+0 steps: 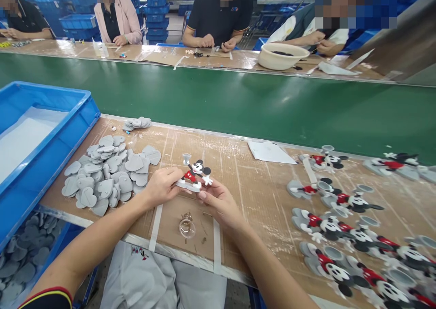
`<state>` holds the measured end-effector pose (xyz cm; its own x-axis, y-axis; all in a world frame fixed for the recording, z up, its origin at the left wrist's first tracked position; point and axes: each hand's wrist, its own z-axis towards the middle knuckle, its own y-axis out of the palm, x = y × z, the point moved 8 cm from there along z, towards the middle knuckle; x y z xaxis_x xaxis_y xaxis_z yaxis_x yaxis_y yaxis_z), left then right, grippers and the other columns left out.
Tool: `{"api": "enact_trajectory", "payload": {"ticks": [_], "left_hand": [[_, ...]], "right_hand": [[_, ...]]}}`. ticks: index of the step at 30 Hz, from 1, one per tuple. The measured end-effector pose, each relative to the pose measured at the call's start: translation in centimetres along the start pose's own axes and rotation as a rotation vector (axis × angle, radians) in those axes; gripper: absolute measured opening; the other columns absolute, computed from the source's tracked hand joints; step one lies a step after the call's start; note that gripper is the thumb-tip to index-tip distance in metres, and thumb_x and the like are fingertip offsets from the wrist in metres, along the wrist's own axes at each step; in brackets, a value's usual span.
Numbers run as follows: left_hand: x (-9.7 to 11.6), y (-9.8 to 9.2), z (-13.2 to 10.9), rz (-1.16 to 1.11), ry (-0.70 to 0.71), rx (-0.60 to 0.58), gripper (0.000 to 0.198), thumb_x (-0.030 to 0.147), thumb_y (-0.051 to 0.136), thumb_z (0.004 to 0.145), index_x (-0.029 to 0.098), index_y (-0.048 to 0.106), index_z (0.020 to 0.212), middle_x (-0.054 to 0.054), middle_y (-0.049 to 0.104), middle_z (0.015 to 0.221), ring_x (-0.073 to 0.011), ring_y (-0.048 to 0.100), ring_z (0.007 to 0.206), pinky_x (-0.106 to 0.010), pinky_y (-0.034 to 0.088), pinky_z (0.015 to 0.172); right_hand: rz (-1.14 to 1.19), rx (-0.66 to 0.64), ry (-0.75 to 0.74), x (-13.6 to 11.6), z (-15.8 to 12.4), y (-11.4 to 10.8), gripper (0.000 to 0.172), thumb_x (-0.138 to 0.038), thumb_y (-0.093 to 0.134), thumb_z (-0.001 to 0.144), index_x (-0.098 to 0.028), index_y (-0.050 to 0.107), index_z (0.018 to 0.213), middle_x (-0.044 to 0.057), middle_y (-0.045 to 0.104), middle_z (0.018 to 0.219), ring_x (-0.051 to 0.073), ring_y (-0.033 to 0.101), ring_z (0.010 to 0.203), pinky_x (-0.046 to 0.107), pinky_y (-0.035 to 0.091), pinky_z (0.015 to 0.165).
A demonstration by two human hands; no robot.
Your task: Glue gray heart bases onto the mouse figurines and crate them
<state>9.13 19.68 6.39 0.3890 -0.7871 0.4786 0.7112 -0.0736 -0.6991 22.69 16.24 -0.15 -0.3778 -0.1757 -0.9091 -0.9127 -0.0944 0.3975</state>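
Note:
Held upright over the cardboard-covered bench is a cartoon mouse figurine (193, 175) with black ears, red shorts and a small grey cup on its raised hand. It stands on a pale grey base. My left hand (165, 185) is closed on the left side of that base. From the right, my right hand (219, 200) grips the base's other end with thumb and fingers. A small clear round dish (187, 228) with a little brownish stuff in it lies on the bench below my hands. Left of my left hand is a heap of grey heart-shaped pieces (105, 168).
At left stands a blue crate (90, 101); another below holds grey pieces (20, 254). Several mouse figurines (335, 272) lie in rows at right. White paper (270, 152) lies near the green belt (211, 95). Co-workers sit beyond it, near a cream basin (281, 61).

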Motion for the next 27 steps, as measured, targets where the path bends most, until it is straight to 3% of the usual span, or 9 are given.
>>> {"api": "enact_trajectory", "payload": {"ticks": [5, 12, 15, 21, 27], "left_hand": [[-0.1, 0.7, -0.2, 0.031, 0.006, -0.088, 0.021, 0.031, 0.046, 0.098, 0.017, 0.055, 0.086, -0.002, 0.060, 0.072, -0.0156, 0.054, 0.063, -0.026, 0.036, 0.059], [-0.3, 1.8, -0.4, 0.157, 0.045, -0.185, 0.019, 0.028, 0.047, 0.096, 0.018, 0.057, 0.085, -0.002, 0.062, 0.074, -0.0159, 0.056, 0.064, -0.027, 0.036, 0.061], [0.0, 2.0, -0.6, 0.250, 0.060, -0.182, 0.016, 0.025, 0.046, 0.094, 0.018, 0.059, 0.088, -0.003, 0.064, 0.077, -0.0168, 0.057, 0.066, -0.029, 0.038, 0.064], [0.9, 2.1, -0.8, 0.301, 0.089, -0.123, 0.023, 0.038, 0.053, 0.094, 0.019, 0.060, 0.083, -0.002, 0.064, 0.073, -0.0179, 0.057, 0.066, -0.032, 0.039, 0.065], [1.1, 2.4, -1.0, 0.282, 0.107, -0.160, 0.024, 0.039, 0.052, 0.095, 0.019, 0.062, 0.086, -0.002, 0.065, 0.074, -0.0173, 0.058, 0.066, -0.032, 0.038, 0.065]], "right_hand": [[-0.018, 0.010, 0.059, 0.5, -0.1, -0.2, 0.034, -0.049, 0.081, 0.073, -0.022, 0.069, 0.089, -0.002, 0.057, 0.073, 0.011, 0.046, 0.065, 0.025, 0.036, 0.059], [-0.182, 0.053, 0.061, 1.0, 0.0, -0.9, 0.039, -0.055, 0.074, 0.078, -0.020, 0.059, 0.080, -0.004, 0.047, 0.064, 0.010, 0.037, 0.060, 0.026, 0.029, 0.057], [-0.179, 0.049, 0.089, 1.2, 0.0, -1.1, 0.039, -0.054, 0.074, 0.080, -0.019, 0.056, 0.078, -0.005, 0.043, 0.062, 0.010, 0.033, 0.057, 0.026, 0.025, 0.056], [-0.068, -0.059, 0.217, 1.5, -0.4, -0.5, 0.044, -0.048, 0.079, 0.075, -0.019, 0.047, 0.067, -0.006, 0.040, 0.062, 0.008, 0.032, 0.055, 0.026, 0.018, 0.054], [-0.115, -0.066, 0.251, 1.7, -0.6, -0.9, 0.043, -0.047, 0.080, 0.074, -0.018, 0.049, 0.067, -0.005, 0.042, 0.062, 0.008, 0.033, 0.055, 0.026, 0.020, 0.054]]}}
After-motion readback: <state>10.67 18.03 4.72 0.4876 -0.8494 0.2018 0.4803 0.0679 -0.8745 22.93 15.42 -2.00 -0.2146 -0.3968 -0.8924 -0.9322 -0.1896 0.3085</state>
